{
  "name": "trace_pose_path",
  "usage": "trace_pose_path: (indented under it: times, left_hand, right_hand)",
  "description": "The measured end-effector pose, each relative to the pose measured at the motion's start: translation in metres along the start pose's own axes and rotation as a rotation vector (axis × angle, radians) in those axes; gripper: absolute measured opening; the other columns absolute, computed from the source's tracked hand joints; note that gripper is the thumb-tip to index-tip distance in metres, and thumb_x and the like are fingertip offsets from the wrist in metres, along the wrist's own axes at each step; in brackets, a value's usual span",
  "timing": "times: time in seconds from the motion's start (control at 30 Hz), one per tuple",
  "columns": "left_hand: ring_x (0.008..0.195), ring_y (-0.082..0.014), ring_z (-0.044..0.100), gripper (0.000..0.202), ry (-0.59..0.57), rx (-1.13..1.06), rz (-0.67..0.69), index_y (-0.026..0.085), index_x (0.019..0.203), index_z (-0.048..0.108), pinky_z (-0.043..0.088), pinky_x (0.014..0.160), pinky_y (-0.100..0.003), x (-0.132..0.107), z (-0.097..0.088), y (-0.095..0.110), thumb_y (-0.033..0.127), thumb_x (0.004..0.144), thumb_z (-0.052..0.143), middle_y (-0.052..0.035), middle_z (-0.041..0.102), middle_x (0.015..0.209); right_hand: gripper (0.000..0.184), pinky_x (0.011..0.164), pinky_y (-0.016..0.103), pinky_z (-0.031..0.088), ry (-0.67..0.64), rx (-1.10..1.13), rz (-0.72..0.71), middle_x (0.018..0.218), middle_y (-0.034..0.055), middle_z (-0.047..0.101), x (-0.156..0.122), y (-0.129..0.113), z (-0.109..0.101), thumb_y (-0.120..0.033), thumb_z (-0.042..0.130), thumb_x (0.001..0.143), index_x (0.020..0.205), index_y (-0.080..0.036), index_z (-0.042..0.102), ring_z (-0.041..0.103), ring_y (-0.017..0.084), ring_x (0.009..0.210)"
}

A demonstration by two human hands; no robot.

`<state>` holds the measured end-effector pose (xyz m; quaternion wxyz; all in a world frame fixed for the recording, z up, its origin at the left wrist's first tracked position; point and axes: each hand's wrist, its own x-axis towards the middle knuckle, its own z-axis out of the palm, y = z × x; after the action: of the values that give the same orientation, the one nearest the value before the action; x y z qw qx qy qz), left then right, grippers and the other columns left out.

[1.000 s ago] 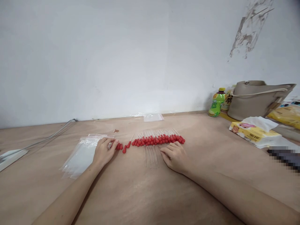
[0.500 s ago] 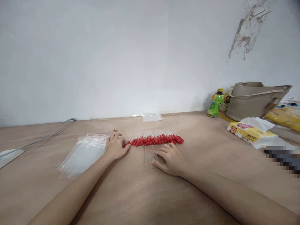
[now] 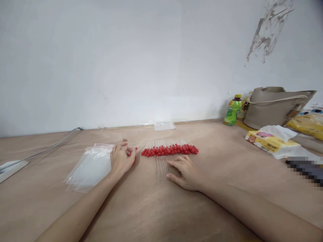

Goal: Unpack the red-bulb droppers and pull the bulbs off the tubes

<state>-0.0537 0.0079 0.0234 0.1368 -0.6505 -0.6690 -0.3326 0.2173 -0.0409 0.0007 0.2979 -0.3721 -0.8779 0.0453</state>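
Note:
My left hand (image 3: 122, 158) is curled at the left end of a row of red-headed sticks. Red heads and a pale stick show beside its thumb and fingers, so it holds a few red-headed sticks, partly hidden by the hand. Beyond a small gap lies the row itself, red-headed sticks (image 3: 170, 150) with heads towards me and thin pale shafts pointing to the wall. Several thin metal wires (image 3: 161, 167) lie side by side in front of the row. Thumb and fingers apart, my right hand (image 3: 183, 172) rests at their right edge.
Clear zip bags (image 3: 88, 168) lie in a stack left of my left hand, and another bag (image 3: 164, 126) lies by the wall. A grey cable (image 3: 60, 143) runs at left. On the right are a green bottle (image 3: 232, 111), a tissue pack (image 3: 271, 139) and a grey-beige bag (image 3: 267, 107).
My left hand has drawn slightly left and curled in, with red-headed sticks from the row's left end now at its fingers. My right hand has barely moved.

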Motion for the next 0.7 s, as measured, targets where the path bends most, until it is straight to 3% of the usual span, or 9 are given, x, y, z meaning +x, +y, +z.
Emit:
trace_pose_path:
  times: [0.1,0.17,0.3,0.43,0.57,0.7]
  left_hand:
    - [0.098,-0.0260,0.049,0.019,0.138,-0.110,0.066,0.018,0.066,0.059,0.038,0.086,-0.043,-0.013,-0.005,0.002,0.034,0.075,0.053,-0.0082,0.055,0.098]
    - [0.096,-0.0236,0.050,0.017,0.163,-0.200,0.181,0.018,0.071,0.058,0.039,0.086,-0.041,-0.025,-0.008,0.005,0.033,0.077,0.052,-0.0072,0.055,0.093]
    - [0.091,-0.0198,0.052,0.010,-0.001,-0.342,0.414,0.018,0.079,0.057,0.041,0.081,-0.036,-0.047,-0.019,0.019,0.027,0.080,0.052,-0.0049,0.056,0.091]
    - [0.087,-0.0179,0.052,0.009,-0.162,-0.383,0.557,0.019,0.082,0.057,0.040,0.079,-0.034,-0.056,-0.028,0.035,0.025,0.082,0.051,-0.0040,0.059,0.089]
    - [0.085,-0.0173,0.052,0.008,-0.185,-0.418,0.613,0.019,0.081,0.057,0.039,0.082,-0.036,-0.059,-0.027,0.040,0.022,0.083,0.050,-0.0036,0.059,0.087]
    - [0.086,-0.0175,0.052,0.007,-0.207,-0.439,0.623,0.019,0.081,0.057,0.041,0.080,-0.035,-0.061,-0.024,0.038,0.023,0.083,0.051,-0.0043,0.059,0.088]
  right_hand:
    - [0.040,0.085,0.039,0.037,0.085,0.031,0.005,0.102,0.0088,0.059,0.000,0.003,0.004,-0.042,0.050,0.082,0.114,-0.017,0.050,0.050,0.021,0.095]
    - [0.040,0.088,0.038,0.038,0.160,0.060,0.013,0.112,0.0100,0.054,0.000,0.006,0.006,-0.037,0.050,0.082,0.117,-0.017,0.047,0.047,0.022,0.102]
    - [0.049,0.095,0.039,0.037,0.295,0.082,0.023,0.123,0.0130,0.043,0.000,0.010,0.008,-0.034,0.051,0.081,0.125,-0.017,0.039,0.040,0.023,0.115]
    - [0.050,0.093,0.042,0.038,0.283,0.039,-0.070,0.121,0.0134,0.044,-0.001,0.013,0.007,-0.037,0.055,0.079,0.123,-0.019,0.043,0.042,0.025,0.113]
    - [0.031,0.086,0.042,0.041,0.224,-0.001,-0.189,0.112,0.0108,0.053,-0.002,0.013,0.005,-0.037,0.056,0.079,0.106,-0.021,0.058,0.048,0.023,0.104]
    - [0.017,0.084,0.037,0.040,0.180,-0.017,-0.244,0.101,0.0067,0.058,-0.003,0.012,0.004,-0.031,0.052,0.083,0.090,-0.022,0.065,0.049,0.019,0.097]
